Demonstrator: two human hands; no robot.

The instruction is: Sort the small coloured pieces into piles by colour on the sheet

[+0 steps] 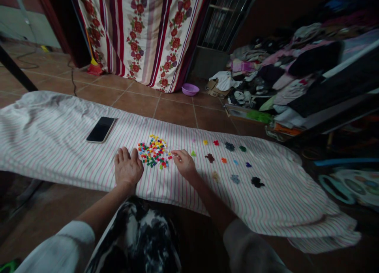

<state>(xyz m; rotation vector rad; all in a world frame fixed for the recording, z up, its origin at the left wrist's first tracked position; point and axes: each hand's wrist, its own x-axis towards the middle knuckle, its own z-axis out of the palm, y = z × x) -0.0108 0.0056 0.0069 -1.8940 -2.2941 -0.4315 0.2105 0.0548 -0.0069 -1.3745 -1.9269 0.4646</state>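
Note:
A heap of small multicoloured pieces (153, 149) lies on the striped cloth (100, 168). Flat on the cloth, just left of the heap, rests my left hand (128, 168) with its fingers spread. My right hand (184, 162) is at the heap's right edge, thumb and forefinger pinched; whatever is between them is too small to make out. To its right are small single-colour piles, among them yellow (205, 142), red (216, 143), dark grey (229, 146), brown (210, 158), orange (224, 160), light green (193, 153) and black (257, 182).
A phone (101, 129) lies on the cloth at the left. Beyond the cloth are a purple basin (190, 89), a floral curtain (154, 36) and a red broom head (95, 68). Clothes (275, 73) are heaped at the back right.

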